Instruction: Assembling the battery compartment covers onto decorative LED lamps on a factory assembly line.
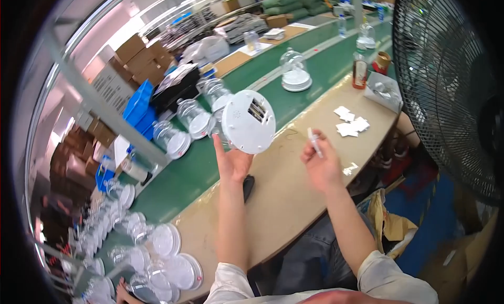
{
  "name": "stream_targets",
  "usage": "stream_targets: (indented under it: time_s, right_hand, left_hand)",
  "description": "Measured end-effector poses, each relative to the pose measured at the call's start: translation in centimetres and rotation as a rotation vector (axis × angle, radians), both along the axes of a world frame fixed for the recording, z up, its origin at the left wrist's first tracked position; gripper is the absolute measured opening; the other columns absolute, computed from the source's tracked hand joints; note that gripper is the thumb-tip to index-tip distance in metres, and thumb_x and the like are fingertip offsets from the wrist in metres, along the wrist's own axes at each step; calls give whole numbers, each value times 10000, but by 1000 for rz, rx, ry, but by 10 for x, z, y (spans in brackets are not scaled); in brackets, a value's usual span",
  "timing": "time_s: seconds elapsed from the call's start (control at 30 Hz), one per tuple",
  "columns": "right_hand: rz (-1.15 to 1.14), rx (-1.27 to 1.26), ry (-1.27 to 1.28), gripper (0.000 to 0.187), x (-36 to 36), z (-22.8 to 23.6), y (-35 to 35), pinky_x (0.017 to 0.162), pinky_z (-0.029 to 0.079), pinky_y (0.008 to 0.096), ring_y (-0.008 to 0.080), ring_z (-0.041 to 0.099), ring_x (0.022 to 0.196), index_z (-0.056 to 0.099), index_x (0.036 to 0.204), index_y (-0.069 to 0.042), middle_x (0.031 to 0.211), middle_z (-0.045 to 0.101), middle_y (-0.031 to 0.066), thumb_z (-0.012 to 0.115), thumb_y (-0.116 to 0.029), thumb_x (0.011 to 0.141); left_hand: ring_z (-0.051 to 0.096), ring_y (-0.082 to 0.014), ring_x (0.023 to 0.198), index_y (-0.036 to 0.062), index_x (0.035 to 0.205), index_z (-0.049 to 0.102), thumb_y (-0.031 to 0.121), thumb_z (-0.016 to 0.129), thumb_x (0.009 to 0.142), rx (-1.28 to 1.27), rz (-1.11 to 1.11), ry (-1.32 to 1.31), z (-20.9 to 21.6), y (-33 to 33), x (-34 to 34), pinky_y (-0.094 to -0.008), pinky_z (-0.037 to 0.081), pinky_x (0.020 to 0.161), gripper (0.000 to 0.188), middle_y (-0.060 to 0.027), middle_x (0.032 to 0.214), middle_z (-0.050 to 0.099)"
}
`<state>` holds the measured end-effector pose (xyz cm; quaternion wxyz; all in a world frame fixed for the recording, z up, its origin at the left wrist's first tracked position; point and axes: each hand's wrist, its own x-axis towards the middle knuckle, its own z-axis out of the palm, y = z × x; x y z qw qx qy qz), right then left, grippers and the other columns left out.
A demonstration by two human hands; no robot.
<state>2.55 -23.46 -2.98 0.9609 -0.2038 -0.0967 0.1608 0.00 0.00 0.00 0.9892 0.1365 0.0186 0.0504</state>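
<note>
My left hand (234,166) grips a clear dome with a round white base (244,133) over the near side of the bench. The base is turned toward me, and its uncovered battery compartment (257,110) has metal contacts inside; whether batteries sit in it I cannot tell. To the right, my right hand (322,165) pinches a small white strip (315,142), apart from the base and slightly blurred. Beyond that hand lies a loose group of small white square pieces (350,126) on the brown worktop (283,191). Smaller whitish bits (350,169) lie nearer its right edge.
A green conveyor belt (197,162) runs behind the worktop. One dome (296,73) stands on it, and several more domes (181,270) crowd the lower left. A large black fan (446,94) fills the right. A bottle (359,70) and a box (383,91) stand far right.
</note>
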Motion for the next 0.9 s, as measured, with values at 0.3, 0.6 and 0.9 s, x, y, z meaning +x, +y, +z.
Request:
stream_targets:
  time_s: [0.3, 0.6, 0.9]
  right_hand:
    - [-261, 27, -526, 205, -69, 143, 36, 653, 463, 248, 104, 586, 760, 564, 1081, -65, 911, 629, 28, 632, -4, 898]
    - [-608, -126, -791, 178, -91, 161, 125, 506, 399, 189, 44, 518, 608, 598, 1022, -84, 833, 642, 13, 676, -21, 875]
    - [-229, 156, -819, 447, -90, 135, 163, 711, 591, 320, 205, 672, 855, 537, 1178, 60, 1069, 643, 169, 742, 43, 782]
  left_hand:
    - [350, -279, 1378, 213, 1478, 323, 621, 450, 921, 234, 235, -399, 96, 12, -105, -436, 336, 1131, 702, -42, 1528, 325]
    - [537, -267, 1168, 84, 1367, 467, 438, 507, 953, 310, 473, -416, 40, 116, -160, -440, 459, 988, 547, -95, 1296, 559]
    - [537, -303, 1156, 41, 1335, 466, 320, 546, 943, 177, 533, -349, -2, 179, -172, -454, 470, 980, 488, -139, 1281, 542]
